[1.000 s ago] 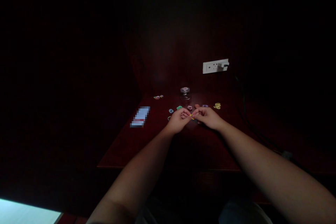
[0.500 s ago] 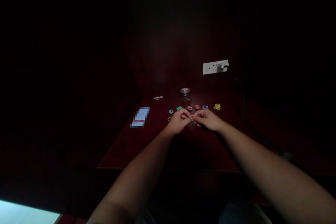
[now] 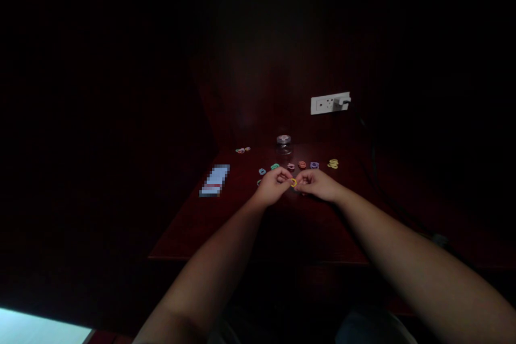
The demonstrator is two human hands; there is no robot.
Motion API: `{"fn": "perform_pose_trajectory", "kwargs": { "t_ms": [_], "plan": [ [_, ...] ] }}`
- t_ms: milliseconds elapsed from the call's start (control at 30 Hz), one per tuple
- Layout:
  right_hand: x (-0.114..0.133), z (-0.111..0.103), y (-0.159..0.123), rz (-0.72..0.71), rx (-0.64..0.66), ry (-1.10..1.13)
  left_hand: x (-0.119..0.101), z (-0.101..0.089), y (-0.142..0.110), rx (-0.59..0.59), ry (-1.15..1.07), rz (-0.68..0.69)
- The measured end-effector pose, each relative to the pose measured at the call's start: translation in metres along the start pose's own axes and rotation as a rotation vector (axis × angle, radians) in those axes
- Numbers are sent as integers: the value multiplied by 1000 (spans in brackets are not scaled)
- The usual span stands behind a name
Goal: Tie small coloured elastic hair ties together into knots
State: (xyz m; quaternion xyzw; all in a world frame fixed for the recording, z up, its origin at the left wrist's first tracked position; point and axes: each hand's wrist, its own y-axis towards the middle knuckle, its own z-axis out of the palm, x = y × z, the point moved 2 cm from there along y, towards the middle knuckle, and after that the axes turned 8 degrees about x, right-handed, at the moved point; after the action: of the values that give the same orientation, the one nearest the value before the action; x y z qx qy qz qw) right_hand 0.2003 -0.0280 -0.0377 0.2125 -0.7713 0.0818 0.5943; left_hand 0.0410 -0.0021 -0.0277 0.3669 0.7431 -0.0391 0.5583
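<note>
A small yellow hair tie (image 3: 293, 183) is stretched out as a ring between my fingertips, just above the dark red table. My left hand (image 3: 273, 188) pinches its left side. On the other side, the fingers of my right hand (image 3: 320, 185) are closed at its edge. Behind my hands lie little piles of hair ties in a row: blue (image 3: 262, 171), green (image 3: 274, 166), pink (image 3: 291, 166), orange-red (image 3: 302, 164), purple (image 3: 314, 165) and yellow (image 3: 333, 163). Another ring, partly hidden, lies by my left wrist.
A clear lidded jar (image 3: 284, 146) stands at the back of the table (image 3: 226, 226). Mixed hair ties (image 3: 242, 150) lie back left, with a blurred-out phone-like slab (image 3: 215, 180) nearer. A wall socket (image 3: 330, 102) holds a plug, its cable running down the right.
The yellow hair tie now shows as a rounder, fuller ring between my fingers. My right fingers have shifted slightly; both arms stay nearly in place.
</note>
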Motion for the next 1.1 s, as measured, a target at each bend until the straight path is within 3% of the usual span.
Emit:
{"fn": "perform_pose_trajectory", "kwargs": {
  "t_ms": [333,667,1100],
  "plan": [
    [0,0,1,-44,-21,24,2,3,0,20,-121,-15],
    [-3,-1,3,-50,-35,38,2,0,-2,80,-16,-40],
    [-3,-2,2,-41,-36,70,3,2,-2,87,-69,-59]
  ]
}}
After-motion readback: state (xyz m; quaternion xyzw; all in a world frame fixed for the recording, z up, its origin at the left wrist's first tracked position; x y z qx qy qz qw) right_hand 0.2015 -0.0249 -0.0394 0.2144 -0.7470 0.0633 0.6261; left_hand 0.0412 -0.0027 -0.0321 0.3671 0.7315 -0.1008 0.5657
